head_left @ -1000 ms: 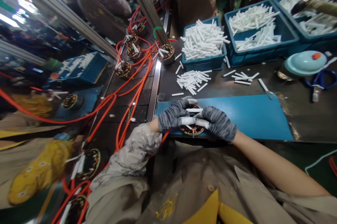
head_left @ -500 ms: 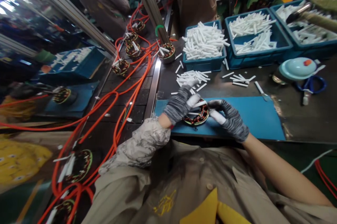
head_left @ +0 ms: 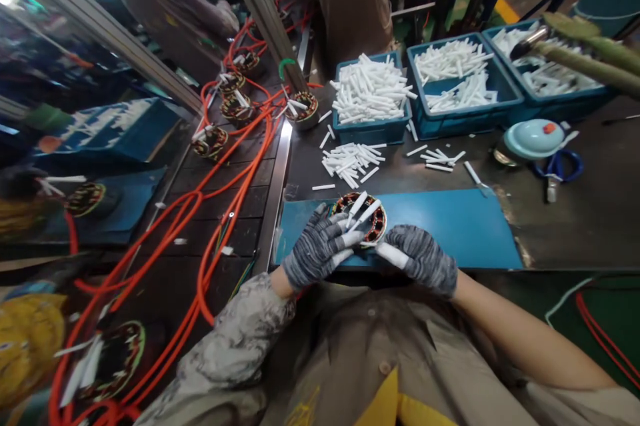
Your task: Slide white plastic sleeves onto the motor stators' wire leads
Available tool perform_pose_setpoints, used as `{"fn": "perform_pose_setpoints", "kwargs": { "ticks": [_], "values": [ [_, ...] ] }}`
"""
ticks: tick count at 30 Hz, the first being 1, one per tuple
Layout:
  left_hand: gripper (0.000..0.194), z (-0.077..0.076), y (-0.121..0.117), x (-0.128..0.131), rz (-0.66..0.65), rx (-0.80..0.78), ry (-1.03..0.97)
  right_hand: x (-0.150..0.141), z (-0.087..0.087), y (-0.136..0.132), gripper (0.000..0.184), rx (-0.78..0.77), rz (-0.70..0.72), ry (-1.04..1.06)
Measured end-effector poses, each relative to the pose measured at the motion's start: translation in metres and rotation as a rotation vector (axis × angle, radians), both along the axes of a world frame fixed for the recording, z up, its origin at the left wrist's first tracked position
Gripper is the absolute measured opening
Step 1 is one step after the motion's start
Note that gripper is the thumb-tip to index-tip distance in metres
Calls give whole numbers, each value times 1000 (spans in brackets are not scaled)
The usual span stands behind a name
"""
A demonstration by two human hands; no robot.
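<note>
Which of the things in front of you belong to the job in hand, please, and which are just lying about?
In the job, it seems:
wound ring
white tubes across it
blue mat beneath
loose white tubes behind the mat, probably stock

Just lying about, I'd judge:
light-blue lidded container
blue-handled tool

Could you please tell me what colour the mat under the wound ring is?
The mat is plain blue, seen best in the head view, right of the ring.
</note>
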State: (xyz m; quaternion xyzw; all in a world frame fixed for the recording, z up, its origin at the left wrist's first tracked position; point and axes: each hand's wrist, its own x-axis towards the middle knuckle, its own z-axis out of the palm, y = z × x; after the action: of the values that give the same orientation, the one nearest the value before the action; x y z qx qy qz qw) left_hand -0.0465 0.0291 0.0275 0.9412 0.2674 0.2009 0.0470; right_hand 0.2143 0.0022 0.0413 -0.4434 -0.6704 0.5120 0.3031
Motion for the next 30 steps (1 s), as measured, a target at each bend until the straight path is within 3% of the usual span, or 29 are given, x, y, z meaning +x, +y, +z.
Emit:
{"fn": "perform_pose_setpoints", "kwargs": {
  "ticks": [2, 4, 6, 8, 12, 13, 14, 15, 18, 21, 24, 27, 30],
  "values": [
    [41, -6, -7, 12, -8, 56, 20, 6, -11, -7, 50, -277, -94, 186],
    [46, -12, -14, 26, 22, 82, 43, 6, -21, -9, 54, -403, -229, 320],
    [49, -15, -18, 39, 55, 92, 46, 2, -27, -5, 55, -320, -376, 315],
    [50, -17, -20, 48, 85, 91, 42, 1, -27, 0, 55, -202, -429, 226],
    [47, -18, -28, 48, 192, 153, -4, 31, -20, 14, 49, -95, -98, -14],
    [48, -19, -30, 44, 226, 172, -17, 46, -18, 20, 47, -50, -74, -123],
    [50, -20, -32, 41, 258, 187, -25, 64, -17, 27, 48, 10, -135, -258],
    [52, -21, -33, 36, 287, 197, -25, 82, -16, 35, 51, 78, -302, -447],
    [58, -25, -31, 25, 365, 234, -2, 131, -18, 61, 57, 124, -582, -695],
    [56, -28, -25, 20, 421, 245, 6, 156, -24, 82, 46, 139, -579, -873],
    [49, -30, -22, 20, 434, 204, -22, 158, -30, 90, 41, 148, -521, -1037],
    [44, -32, -23, 22, 451, 164, -15, 138, -28, 80, 42, 246, -564, -931],
    [44, -32, -24, 23, 465, 162, 9, 97, -15, 53, 40, 305, -620, -407]
  ]
}}
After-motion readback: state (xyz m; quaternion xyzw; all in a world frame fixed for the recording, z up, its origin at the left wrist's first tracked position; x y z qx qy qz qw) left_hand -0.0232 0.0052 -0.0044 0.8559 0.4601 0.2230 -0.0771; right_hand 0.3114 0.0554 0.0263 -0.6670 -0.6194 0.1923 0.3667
